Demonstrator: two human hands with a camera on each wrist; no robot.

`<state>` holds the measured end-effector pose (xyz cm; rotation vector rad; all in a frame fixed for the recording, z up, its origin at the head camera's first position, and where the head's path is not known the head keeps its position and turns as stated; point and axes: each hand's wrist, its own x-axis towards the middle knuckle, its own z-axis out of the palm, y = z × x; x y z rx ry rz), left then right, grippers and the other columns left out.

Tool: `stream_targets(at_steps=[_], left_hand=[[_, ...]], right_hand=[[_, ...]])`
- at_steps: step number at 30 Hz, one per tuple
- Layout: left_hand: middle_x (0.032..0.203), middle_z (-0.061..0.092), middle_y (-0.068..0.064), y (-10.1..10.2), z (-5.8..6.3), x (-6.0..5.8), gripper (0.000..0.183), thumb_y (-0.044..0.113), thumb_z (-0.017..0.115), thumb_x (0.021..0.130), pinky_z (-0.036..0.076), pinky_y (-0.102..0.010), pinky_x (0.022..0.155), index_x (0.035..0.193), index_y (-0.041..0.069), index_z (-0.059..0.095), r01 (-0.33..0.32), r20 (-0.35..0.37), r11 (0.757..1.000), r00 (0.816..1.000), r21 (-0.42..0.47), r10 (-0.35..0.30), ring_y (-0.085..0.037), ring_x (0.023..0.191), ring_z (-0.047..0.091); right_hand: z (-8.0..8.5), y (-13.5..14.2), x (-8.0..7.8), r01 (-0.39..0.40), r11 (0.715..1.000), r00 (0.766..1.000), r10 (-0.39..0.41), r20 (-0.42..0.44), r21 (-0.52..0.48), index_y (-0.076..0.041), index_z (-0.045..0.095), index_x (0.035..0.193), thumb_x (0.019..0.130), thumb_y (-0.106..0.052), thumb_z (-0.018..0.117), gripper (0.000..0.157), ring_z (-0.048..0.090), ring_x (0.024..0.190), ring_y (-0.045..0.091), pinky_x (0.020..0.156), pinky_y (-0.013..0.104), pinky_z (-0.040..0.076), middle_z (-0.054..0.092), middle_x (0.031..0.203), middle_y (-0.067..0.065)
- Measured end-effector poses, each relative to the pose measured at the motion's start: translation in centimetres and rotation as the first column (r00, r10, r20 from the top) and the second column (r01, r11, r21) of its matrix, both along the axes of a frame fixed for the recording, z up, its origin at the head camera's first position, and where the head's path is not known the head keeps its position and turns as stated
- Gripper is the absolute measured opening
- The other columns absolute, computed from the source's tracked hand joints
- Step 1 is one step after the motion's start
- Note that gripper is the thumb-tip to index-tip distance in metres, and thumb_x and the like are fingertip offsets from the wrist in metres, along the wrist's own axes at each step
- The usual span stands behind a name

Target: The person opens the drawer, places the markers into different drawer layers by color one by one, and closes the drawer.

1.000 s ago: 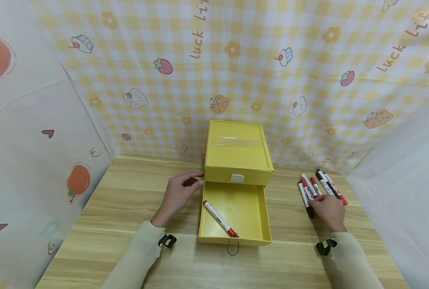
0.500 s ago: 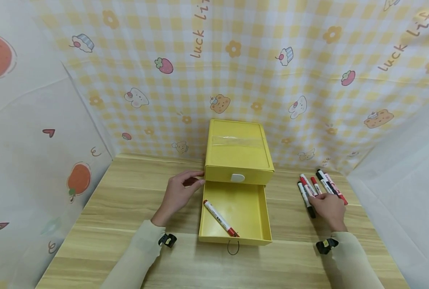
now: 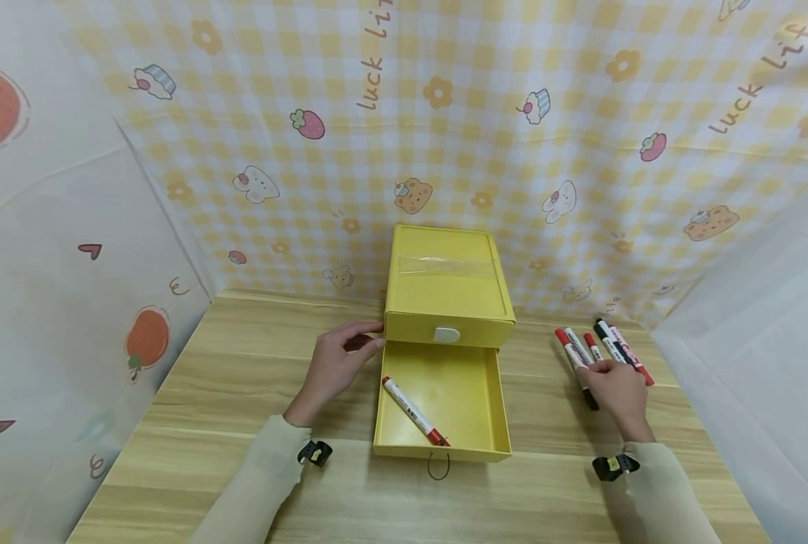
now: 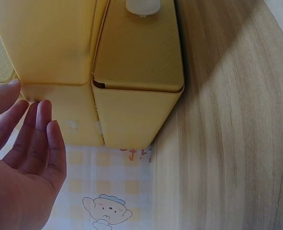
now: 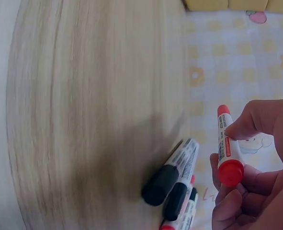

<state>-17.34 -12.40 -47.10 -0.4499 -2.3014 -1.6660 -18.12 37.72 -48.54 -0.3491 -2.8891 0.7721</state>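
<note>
A yellow drawer box [image 3: 451, 291] stands against the back cloth, its lower drawer [image 3: 468, 400] pulled out. A white marker with red ends [image 3: 412, 410] lies slantwise in that drawer. My left hand [image 3: 338, 366] touches the box's left side near the front, fingers gently bent; the left wrist view shows the fingertips at the box wall. On the right, my right hand [image 3: 617, 389] pinches a red-capped marker [image 5: 229, 143] between thumb and fingers, just above the other markers. The right wrist view has it apart from the black-capped markers [image 5: 163, 187] below.
Several markers [image 3: 617, 344] with red and black caps lie on the wooden table [image 3: 267, 332] by my right hand. A wire loop [image 3: 438, 466] hangs from the drawer front. The upper drawer with a white tab [image 3: 447, 335] is closed. Patterned cloth [image 3: 349, 174] backs the table.
My right hand has lifted the red-capped marker off the group, with a small shift up and left. The left hand, box and drawer stay where they were.
</note>
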Motion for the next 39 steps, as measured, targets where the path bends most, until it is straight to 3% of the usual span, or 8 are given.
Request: stream_targets(at_steps=[12, 22, 39], left_hand=[[0.122, 0.080, -0.013, 0.1, 0.2, 0.2, 0.028, 0.008, 0.083, 0.100, 0.065, -0.036, 0.088, 0.127, 0.001, 0.080, 0.000, 0.000, 1.000, 1.000, 0.002, 0.000, -0.027, 0.099, 0.078], [0.122, 0.080, -0.012, 0.0, 0.1, 0.1, 0.027, 0.010, 0.083, 0.101, 0.064, -0.034, 0.088, 0.127, 0.003, 0.081, -0.006, 0.017, 1.000, 1.000, 0.007, 0.006, -0.026, 0.099, 0.078], [0.121, 0.080, -0.012, 0.0, 0.1, 0.1, 0.027, 0.010, 0.083, 0.101, 0.064, -0.032, 0.087, 0.127, 0.002, 0.081, -0.001, 0.006, 1.000, 1.000, 0.010, 0.001, -0.026, 0.098, 0.078]], right_hand=[[1.2, -2.0, 1.2, -0.048, 0.998, 0.999, 0.048, -0.003, -0.032, 0.000, 0.080, 0.097, 0.098, -0.030, 0.081, 0.030, 0.064, 0.075, 0.024, 0.065, 0.038, 0.046, 0.076, 0.088, 0.012], [2.0, -3.5, 1.8, -0.082, 0.995, 0.995, 0.080, -0.053, -0.047, -0.002, 0.080, 0.095, 0.094, -0.025, 0.081, 0.024, 0.059, 0.064, 0.017, 0.060, 0.035, 0.043, 0.073, 0.078, 0.001], [5.9, -5.8, 4.3, -0.162, 0.987, 0.976, 0.158, -0.152, -0.013, -0.006, 0.079, 0.093, 0.087, -0.018, 0.080, 0.014, 0.057, 0.067, 0.016, 0.058, 0.031, 0.042, 0.071, 0.076, -0.001]])
